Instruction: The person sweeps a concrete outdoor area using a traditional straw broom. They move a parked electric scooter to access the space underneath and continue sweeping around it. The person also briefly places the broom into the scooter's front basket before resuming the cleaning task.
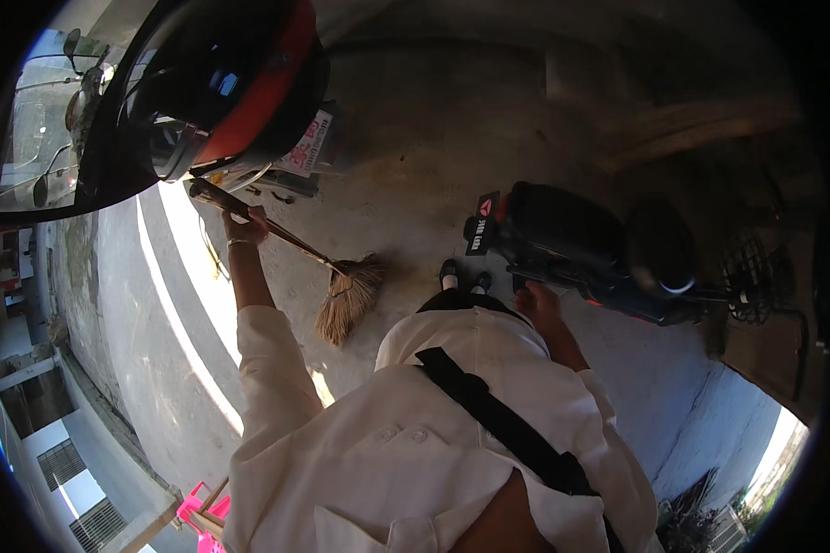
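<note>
Lettering shows in two places. Beyond the left fingers (257, 219) and a little to their right, a white plate (306, 146) sits at the tail of a black-and-red scooter (254, 101); it carries large reddish characters, with a line of smaller dark print beside them, too small to make out. Beyond the right fingers (527, 298) and slightly to their left, a black plate (482, 224) stands at the near end of a dark scooter (563, 226). On its end farther from those fingers is a red-and-white emblem (485, 208); on its nearer end, bold white characters (474, 242).
</note>
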A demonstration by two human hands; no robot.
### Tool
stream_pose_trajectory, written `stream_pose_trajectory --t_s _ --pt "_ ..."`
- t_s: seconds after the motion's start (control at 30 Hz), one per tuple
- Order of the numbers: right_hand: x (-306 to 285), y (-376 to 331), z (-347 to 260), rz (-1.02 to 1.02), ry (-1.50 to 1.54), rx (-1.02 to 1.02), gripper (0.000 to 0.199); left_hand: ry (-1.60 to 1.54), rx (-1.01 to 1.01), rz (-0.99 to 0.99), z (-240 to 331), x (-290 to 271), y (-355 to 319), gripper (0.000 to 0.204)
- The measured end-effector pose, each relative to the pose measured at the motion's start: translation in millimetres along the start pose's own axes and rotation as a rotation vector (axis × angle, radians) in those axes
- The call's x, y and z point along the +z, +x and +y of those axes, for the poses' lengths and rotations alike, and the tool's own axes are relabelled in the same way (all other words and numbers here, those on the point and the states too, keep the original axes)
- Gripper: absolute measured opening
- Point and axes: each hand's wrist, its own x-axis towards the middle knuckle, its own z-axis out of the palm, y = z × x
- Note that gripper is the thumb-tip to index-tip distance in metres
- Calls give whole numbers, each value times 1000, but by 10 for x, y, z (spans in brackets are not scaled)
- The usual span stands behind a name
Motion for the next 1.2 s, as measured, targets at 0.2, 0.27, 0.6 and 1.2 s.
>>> stream_pose_trajectory --t_s 0.2,0.27,0.6,1.2 --pt "46 126 -248 37 4 -23 18 213 257 572 -617 512 -434 93" --pt "0 213 -223 -4 5 -40 16 189 416 638 -764 704 -532 94" --pt "-19 439 -6 -72 -102 60 17 1845 1036 68 -588 7 -155 48" --pt "41 372 -94 -60 -130 40 18 1796 1214 240 -620 -118 -286 43"
